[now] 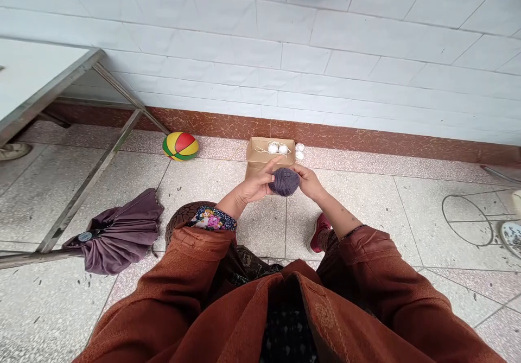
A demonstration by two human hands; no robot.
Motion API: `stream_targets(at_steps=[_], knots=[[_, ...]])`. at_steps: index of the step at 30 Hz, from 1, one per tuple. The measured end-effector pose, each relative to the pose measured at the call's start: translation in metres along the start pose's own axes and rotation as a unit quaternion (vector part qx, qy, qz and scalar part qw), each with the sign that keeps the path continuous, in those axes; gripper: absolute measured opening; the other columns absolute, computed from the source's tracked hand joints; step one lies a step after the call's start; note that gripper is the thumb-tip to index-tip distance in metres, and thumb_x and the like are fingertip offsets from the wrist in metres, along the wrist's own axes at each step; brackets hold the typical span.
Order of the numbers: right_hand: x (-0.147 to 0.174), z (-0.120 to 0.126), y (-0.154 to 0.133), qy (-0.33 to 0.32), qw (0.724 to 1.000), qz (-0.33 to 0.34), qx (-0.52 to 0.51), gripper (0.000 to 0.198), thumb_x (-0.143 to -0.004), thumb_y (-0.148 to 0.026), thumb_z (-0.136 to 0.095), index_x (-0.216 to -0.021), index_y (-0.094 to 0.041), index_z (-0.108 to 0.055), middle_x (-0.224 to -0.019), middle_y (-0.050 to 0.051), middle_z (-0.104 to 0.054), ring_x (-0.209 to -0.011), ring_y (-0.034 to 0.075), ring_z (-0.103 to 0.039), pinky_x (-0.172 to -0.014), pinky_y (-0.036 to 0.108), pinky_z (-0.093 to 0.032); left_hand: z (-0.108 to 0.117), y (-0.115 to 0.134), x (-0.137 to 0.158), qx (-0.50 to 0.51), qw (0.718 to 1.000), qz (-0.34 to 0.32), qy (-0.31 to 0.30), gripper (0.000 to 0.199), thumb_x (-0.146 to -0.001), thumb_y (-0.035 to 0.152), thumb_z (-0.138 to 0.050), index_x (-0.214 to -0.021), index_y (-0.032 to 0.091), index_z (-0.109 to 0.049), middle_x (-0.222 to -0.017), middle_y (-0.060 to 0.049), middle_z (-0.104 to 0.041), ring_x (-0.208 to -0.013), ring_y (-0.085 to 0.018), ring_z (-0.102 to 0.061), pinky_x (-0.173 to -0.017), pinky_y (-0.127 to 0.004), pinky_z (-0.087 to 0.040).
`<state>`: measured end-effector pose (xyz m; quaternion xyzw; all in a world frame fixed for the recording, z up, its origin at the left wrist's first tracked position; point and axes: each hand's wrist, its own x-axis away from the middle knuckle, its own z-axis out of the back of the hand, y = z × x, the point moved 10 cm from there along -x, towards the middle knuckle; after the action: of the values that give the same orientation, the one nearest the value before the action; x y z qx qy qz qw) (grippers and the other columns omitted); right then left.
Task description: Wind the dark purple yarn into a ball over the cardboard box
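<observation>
A ball of dark purple yarn (pixel 285 182) is held up in front of me between both hands. My left hand (pixel 257 185) grips its left side, the thumb lying against the strands and the index finger stretched past it. On the opposite side my right hand (pixel 310 183) has its fingers closed at the ball's edge; whether they pinch a loose strand is too small to tell. Just beyond, a brown cardboard box (pixel 253 159) sits on the floor, partly covered by my left hand. Inside it lie white yarn balls (pixel 277 148) with loose thread.
More white balls (pixel 300 151) lie right of the box. Leftward are a colourful ball (pixel 180 146), a folded purple umbrella (pixel 126 233) and a metal-framed table (pixel 44 75). A wire ring frame (pixel 467 220) is at the right. The tiled wall (pixel 260 53) rises behind the box.
</observation>
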<state>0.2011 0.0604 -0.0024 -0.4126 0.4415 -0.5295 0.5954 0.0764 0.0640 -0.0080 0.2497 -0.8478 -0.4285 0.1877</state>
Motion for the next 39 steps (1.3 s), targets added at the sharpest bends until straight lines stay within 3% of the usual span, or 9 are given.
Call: stream_targets(at_steps=[6, 14, 19, 22, 26, 31, 36, 39], knots=[[-0.001, -0.007, 0.015, 0.005, 0.999, -0.026, 0.023, 0.021, -0.092, -0.041, -0.062, -0.085, -0.025, -0.074, -0.083, 0.002, -0.073, -0.095, 0.026, -0.068, -0.086, 0.037, -0.054, 0.002, 0.006, 0.000, 0.027, 0.999, -0.020, 0.013, 0.057, -0.075, 0.034, -0.080, -0.129, 0.018, -0.070, -0.125, -0.015, -0.073, -0.120, -0.032, -0.067, -0.105, -0.047, -0.051], [0.008, -0.017, 0.005, -0.053, 0.993, 0.013, 0.101, 0.026, -0.098, -0.045, -0.059, -0.089, -0.025, -0.073, -0.073, 0.002, -0.067, -0.075, 0.022, -0.065, -0.074, 0.033, -0.050, 0.025, 0.017, -0.003, 0.039, 0.990, -0.073, 0.116, 0.049, -0.071, 0.028, -0.079, -0.118, 0.019, -0.069, -0.122, -0.010, -0.073, -0.119, -0.028, -0.066, -0.107, -0.043, -0.049], [0.016, -0.024, -0.021, -0.088, 0.984, 0.086, 0.126, 0.030, -0.099, -0.050, -0.059, -0.093, -0.026, -0.074, -0.083, 0.004, -0.071, -0.078, 0.021, -0.065, -0.078, 0.034, -0.049, 0.047, 0.028, 0.000, -0.091, 0.962, -0.113, 0.230, 0.050, -0.065, 0.026, -0.079, -0.112, 0.021, -0.064, -0.114, -0.005, -0.070, -0.113, -0.024, -0.062, -0.104, -0.039, -0.045], [0.016, -0.018, -0.039, -0.074, 0.985, 0.117, 0.103, 0.030, -0.099, -0.051, -0.062, -0.091, -0.026, -0.075, -0.083, 0.004, -0.071, -0.079, 0.021, -0.064, -0.079, 0.034, -0.049, 0.048, 0.032, 0.002, -0.194, 0.939, -0.115, 0.260, 0.054, -0.064, 0.026, -0.079, -0.116, 0.022, -0.061, -0.115, -0.005, -0.068, -0.113, -0.025, -0.060, -0.105, -0.040, -0.043], [0.011, -0.002, -0.049, -0.033, 0.985, 0.136, 0.099, 0.029, -0.100, -0.049, -0.064, -0.089, -0.026, -0.077, -0.081, 0.004, -0.070, -0.077, 0.021, -0.063, -0.077, 0.035, -0.050, 0.038, 0.026, -0.001, -0.267, 0.931, -0.090, 0.231, 0.059, -0.065, 0.027, -0.079, -0.119, 0.022, -0.058, -0.115, -0.006, -0.065, -0.107, -0.024, -0.060, -0.099, -0.038, -0.043], [-0.002, 0.023, -0.044, 0.037, 0.980, 0.149, 0.129, 0.029, -0.099, -0.051, -0.067, -0.088, -0.026, -0.077, -0.085, 0.005, -0.072, -0.082, 0.022, -0.064, -0.079, 0.036, -0.052, 0.019, 0.012, -0.008, -0.315, 0.940, -0.048, 0.121, 0.059, -0.068, 0.027, -0.079, -0.122, 0.022, -0.058, -0.113, -0.004, -0.065, -0.101, -0.021, -0.061, -0.094, -0.037, -0.045], [-0.015, 0.036, -0.015, 0.067, 0.987, 0.096, 0.107, 0.032, -0.095, -0.051, -0.070, -0.080, -0.023, -0.073, -0.080, 0.003, -0.069, -0.078, 0.020, -0.061, -0.076, 0.033, -0.050, -0.001, 0.007, -0.008, -0.228, 0.972, -0.061, 0.012, 0.066, -0.073, 0.029, -0.083, -0.134, 0.027, -0.057, -0.127, -0.008, -0.066, -0.118, -0.026, -0.061, -0.100, -0.040, -0.045], [-0.019, 0.033, 0.011, 0.062, 0.996, 0.022, 0.065, 0.034, -0.093, -0.052, -0.069, -0.078, -0.022, -0.068, -0.075, 0.001, -0.065, -0.072, 0.018, -0.057, -0.070, 0.030, -0.047, -0.008, 0.011, -0.006, -0.152, 0.985, -0.077, -0.007, 0.076, -0.072, 0.029, -0.085, -0.142, 0.031, -0.056, -0.137, -0.009, -0.064, -0.125, -0.028, -0.060, -0.104, -0.041, -0.045]])
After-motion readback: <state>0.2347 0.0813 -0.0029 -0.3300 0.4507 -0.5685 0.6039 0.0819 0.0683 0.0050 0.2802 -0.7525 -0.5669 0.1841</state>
